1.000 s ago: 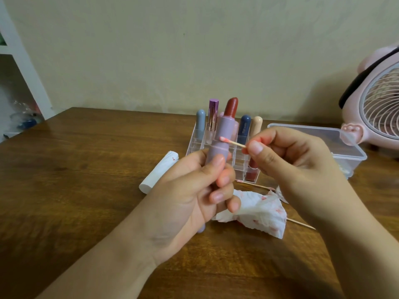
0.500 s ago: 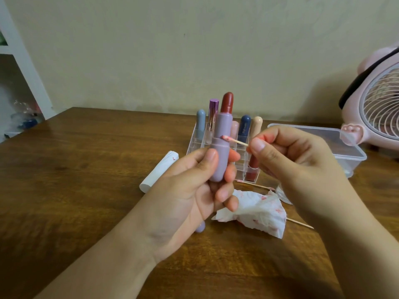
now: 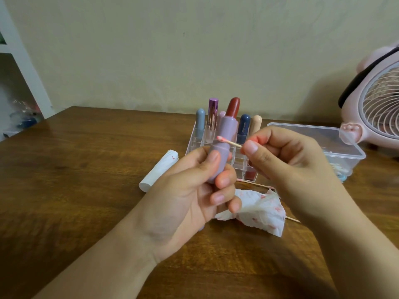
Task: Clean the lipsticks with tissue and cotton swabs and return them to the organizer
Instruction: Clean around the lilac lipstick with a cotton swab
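My left hand [image 3: 194,190] grips the smooth lilac tube of an open lipstick [image 3: 222,145] upright at the centre of the frame, its rounded red bullet up, while my right hand [image 3: 287,160] pinches the thin wooden stick of a cotton swab [image 3: 228,142], whose pink-stained fluffy tip touches the tube. Behind stands the clear plastic organizer [image 3: 194,141] with capped lipsticks; a crumpled, red-blotched tissue [image 3: 259,210] lies on the glossy wooden table [image 3: 75,169] below my fingers.
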